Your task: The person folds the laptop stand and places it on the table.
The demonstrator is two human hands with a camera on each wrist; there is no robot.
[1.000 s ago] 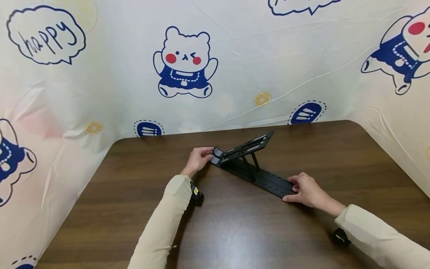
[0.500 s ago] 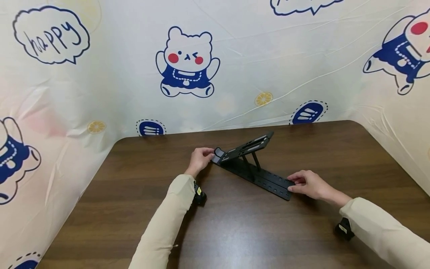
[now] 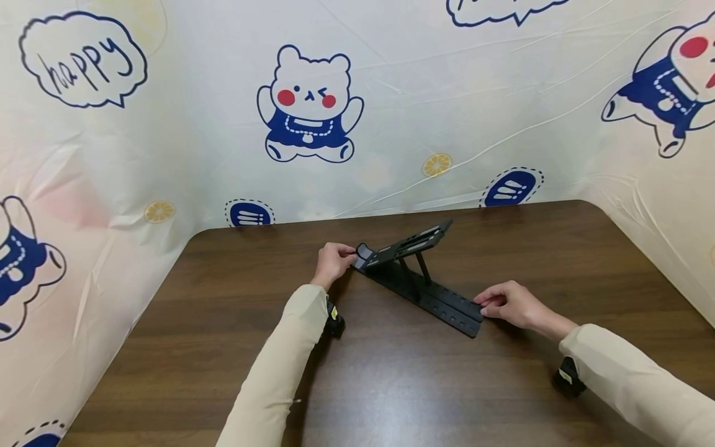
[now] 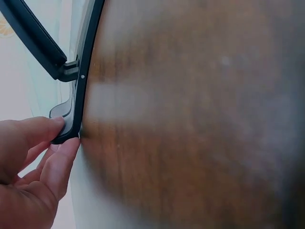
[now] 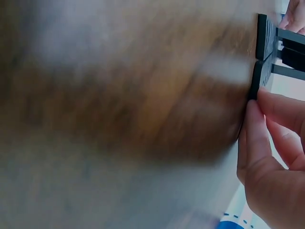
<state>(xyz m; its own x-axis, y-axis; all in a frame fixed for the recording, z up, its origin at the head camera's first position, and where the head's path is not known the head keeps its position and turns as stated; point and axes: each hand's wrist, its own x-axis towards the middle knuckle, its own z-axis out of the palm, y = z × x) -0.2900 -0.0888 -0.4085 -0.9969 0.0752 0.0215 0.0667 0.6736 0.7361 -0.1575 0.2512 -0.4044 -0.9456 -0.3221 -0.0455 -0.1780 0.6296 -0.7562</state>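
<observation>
A black folding laptop stand [image 3: 441, 301] lies slantwise on the table, its upper arm raised on thin struts. At its far left end is a grey padded hook [image 3: 365, 252]. My left hand [image 3: 332, 264] pinches that end; in the left wrist view the thumb presses the grey pad [image 4: 66, 121] with the fingers beneath the edge. My right hand [image 3: 516, 304] holds the far corner of the stand's right end. In the right wrist view, thumb and fingertips pinch the corner of the stand's base [image 5: 257, 78], which shows two bars side by side.
The brown wooden table [image 3: 223, 347] runs back to a printed cloth [image 3: 391, 93] that hangs behind it and along both sides. Each forearm wears a pale sleeve, with a black wrist camera [image 3: 568, 375] below the right cuff.
The stand's right end has swung slightly toward me and left. My right hand's grip has shifted from across that end to its far corner; the left hand keeps its pinch.
</observation>
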